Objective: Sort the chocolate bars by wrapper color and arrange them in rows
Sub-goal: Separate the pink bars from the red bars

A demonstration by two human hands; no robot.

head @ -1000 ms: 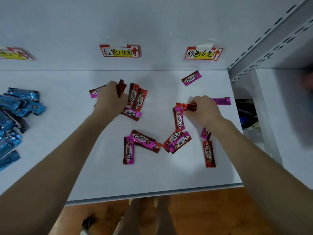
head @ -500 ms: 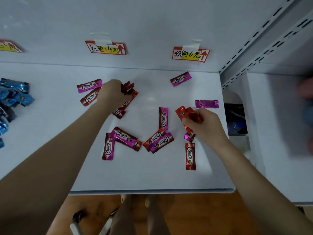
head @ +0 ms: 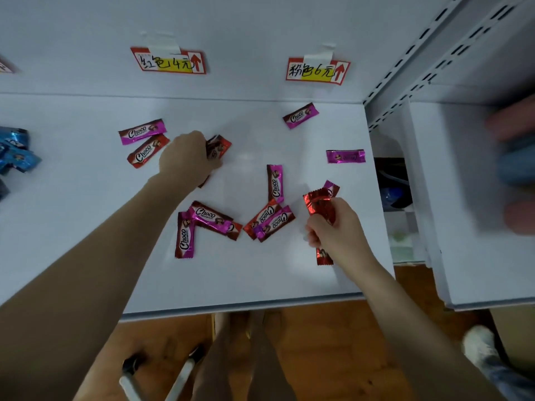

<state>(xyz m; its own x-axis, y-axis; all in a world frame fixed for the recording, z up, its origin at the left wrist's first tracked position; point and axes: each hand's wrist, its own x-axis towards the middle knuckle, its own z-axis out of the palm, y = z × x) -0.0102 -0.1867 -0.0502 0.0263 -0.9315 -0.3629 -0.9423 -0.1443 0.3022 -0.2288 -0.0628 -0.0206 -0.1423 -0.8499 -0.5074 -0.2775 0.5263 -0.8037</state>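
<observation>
Red and pink chocolate bars lie scattered on a white shelf (head: 86, 227). My left hand (head: 185, 160) grips a bunch of red bars (head: 218, 147) at the shelf's middle. My right hand (head: 333, 227) holds red bars (head: 320, 205) upright near the right side, over another red bar (head: 323, 256) and a pink one (head: 332, 189). Loose pink bars lie at the back right (head: 300, 115) and right (head: 345, 156). A pink (head: 142, 131) and a red bar (head: 147, 151) lie left of my left hand. Two mixed heaps sit at the front (head: 208, 221) (head: 269, 218).
Blue bars (head: 17, 153) are piled at the far left. Two price labels (head: 169, 60) (head: 317, 71) are taped to the back wall. A slotted shelf upright (head: 405, 68) bounds the right side. The shelf's front edge (head: 246, 306) runs above a wooden floor.
My right hand lifted red bars and drew back toward the front right. My left hand gathered the red bars tighter, uncovering a pink and a red bar to its left.
</observation>
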